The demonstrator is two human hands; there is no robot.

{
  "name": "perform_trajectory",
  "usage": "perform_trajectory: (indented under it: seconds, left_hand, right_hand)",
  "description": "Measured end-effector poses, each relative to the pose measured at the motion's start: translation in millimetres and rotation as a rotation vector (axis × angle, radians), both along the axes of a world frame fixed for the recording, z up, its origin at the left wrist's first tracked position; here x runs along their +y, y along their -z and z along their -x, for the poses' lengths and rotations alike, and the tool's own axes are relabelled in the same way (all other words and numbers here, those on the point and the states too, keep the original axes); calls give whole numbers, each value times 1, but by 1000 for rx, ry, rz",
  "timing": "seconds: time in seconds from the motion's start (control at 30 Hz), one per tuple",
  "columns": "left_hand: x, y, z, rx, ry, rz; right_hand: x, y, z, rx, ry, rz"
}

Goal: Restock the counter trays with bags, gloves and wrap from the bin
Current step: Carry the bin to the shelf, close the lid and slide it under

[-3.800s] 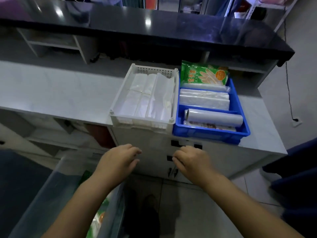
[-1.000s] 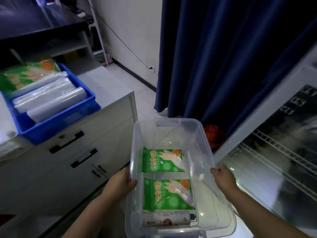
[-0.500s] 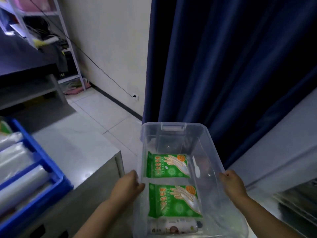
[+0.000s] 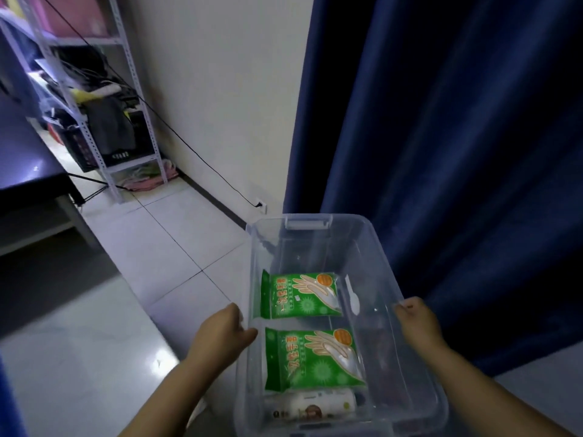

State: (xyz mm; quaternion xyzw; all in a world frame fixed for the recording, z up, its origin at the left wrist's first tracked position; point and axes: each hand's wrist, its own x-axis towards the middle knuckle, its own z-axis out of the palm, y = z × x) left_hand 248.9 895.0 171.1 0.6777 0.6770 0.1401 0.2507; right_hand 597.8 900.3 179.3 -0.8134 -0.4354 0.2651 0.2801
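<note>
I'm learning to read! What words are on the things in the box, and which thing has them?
"一次性手套": large white print on the far green glove pack in the clear bin.
"一次性手套": the near green glove pack, seemingly the same.
Orange circles on both packs: too small to read.
Label on the roll: too blurred to read.

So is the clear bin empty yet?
Not empty. The clear bin holds a far glove pack, a near glove pack and a white roll.

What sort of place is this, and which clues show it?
Probably a shop's or eatery's back area: a cluttered metal storage rack, a blue curtain, and a clear bin of disposable-glove packs.
</note>
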Motion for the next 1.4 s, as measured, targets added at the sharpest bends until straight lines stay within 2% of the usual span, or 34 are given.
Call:
perform_trajectory:
  seconds: [0.33, 0.67, 0.77, 0.93, 1.4]
  left_hand:
    - [130, 1, 3, -10, -360, 89]
    - [203, -2, 50, -39, -755, 77]
    - [229, 8, 79, -56, -844, 70]
    - [290, 23, 146, -188, -951, 86]
    - [421, 13, 298, -166, -1161, 7]
  right_hand:
    - [220, 13, 23, 178, -231, 37]
    - [374, 18, 119, 294, -491, 76]
    - [416, 21, 155, 273, -559, 58]
    - [491, 21, 232, 251, -587, 87]
    - [660, 5, 422, 118, -734, 18]
